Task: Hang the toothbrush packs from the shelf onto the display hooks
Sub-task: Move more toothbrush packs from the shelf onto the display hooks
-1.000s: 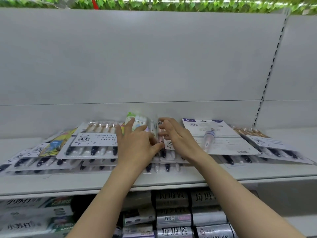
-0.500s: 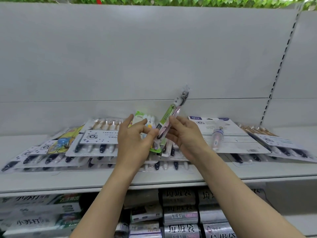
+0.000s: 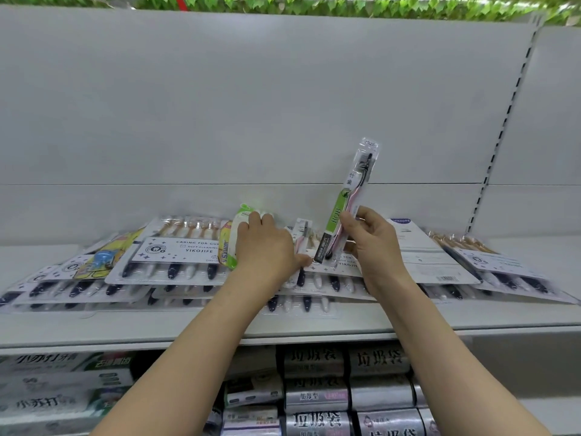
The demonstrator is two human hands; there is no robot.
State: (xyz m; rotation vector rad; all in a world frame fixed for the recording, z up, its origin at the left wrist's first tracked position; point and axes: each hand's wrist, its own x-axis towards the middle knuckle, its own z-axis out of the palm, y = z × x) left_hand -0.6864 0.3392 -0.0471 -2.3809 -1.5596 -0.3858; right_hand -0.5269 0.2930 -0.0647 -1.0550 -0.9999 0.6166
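Right of frame centre, my right hand (image 3: 374,243) pinches a single BOB toothbrush pack (image 3: 347,202) nearly upright; my left hand (image 3: 267,247) rests curled on the green-edged pack (image 3: 240,234) on the shelf (image 3: 283,325), grip unclear.

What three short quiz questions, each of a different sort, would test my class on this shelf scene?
1. True or false: the right hand holds a single toothbrush pack nearly upright.
2. The left hand rests on: A) the piled packs B) the bin bag rolls C) the back panel.
3. Fill in: the green strip on the raised pack reads ___.

Key: 1 true; 2 A; 3 BOB.
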